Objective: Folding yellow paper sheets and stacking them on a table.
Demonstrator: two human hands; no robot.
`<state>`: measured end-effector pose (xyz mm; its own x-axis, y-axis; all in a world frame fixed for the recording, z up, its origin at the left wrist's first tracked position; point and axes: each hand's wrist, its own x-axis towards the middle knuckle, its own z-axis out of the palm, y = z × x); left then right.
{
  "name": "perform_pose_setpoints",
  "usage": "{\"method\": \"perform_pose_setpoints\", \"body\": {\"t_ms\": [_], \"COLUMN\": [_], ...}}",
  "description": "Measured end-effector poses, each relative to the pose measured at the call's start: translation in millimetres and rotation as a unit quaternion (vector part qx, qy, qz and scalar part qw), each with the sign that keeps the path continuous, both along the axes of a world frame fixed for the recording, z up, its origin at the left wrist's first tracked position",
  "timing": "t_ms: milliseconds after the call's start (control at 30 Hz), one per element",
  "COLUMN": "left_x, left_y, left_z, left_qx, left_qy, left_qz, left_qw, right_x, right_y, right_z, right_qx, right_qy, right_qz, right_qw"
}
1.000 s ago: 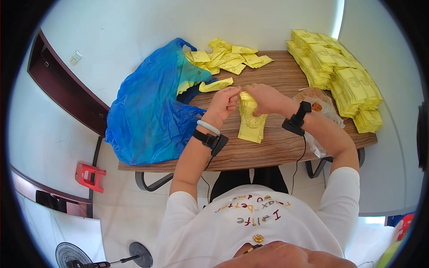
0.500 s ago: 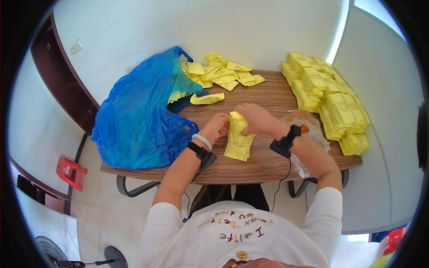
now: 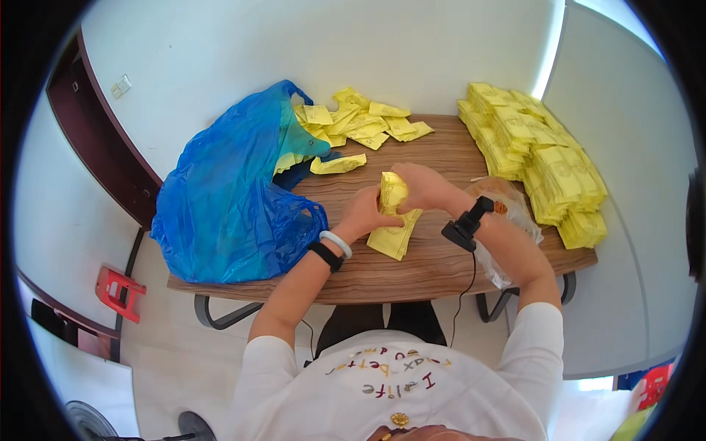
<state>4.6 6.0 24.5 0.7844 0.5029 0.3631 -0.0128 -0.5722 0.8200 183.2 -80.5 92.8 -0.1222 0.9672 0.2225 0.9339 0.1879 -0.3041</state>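
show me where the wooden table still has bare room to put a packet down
Bare wood on the table between the loose yellow packets and the stacked packets, and along the near edge below both hands. Crowded left under the blue bag and right.

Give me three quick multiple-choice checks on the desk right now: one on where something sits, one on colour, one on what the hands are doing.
1. Where do the neat stacks of yellow packets sit on the wooden table?
A. At its right end
B. Inside the bag
C. On the floor

2. What colour is the plastic bag at the left end of the table?
A. Red
B. Blue
C. Black

3. What are the hands doing?
A. Both rest flat on bare wood
B. Only the left hand touches a packet
C. Both hold a small bundle of yellow packets

Answers: 1 A, the stacks line the right end. 2 B, the bag is blue. 3 C, the left hand and the right hand both grip the bundle.
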Motion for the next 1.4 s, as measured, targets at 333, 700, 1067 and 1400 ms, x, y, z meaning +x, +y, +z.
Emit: {"method": "perform_pose_setpoints", "body": {"t_ms": [333, 700, 1067, 1400], "left_x": [16, -1, 61, 92], "left_y": [5, 42, 65, 89], "left_z": [-3, -11, 45, 21], "left_qx": [0.191, -0.5, -0.427, -0.44], "left_qy": [0.067, -0.056, 0.061, 0.177], "left_qz": [0.129, -0.099, -0.048, -0.133], "left_qw": [0.971, 0.859, 0.901, 0.87], "right_x": [-4, -5, -11, -33], "right_y": [-2, -4, -15, -18], "right_z": [6, -4, 13, 18], "right_qx": [-0.006, -0.001, -0.034, -0.019], "right_qy": [-0.031, -0.005, -0.07, -0.18], "right_qz": [-0.025, 0.007, 0.031, 0.028], "right_qw": [0.999, 1.0, 0.996, 0.983]}}
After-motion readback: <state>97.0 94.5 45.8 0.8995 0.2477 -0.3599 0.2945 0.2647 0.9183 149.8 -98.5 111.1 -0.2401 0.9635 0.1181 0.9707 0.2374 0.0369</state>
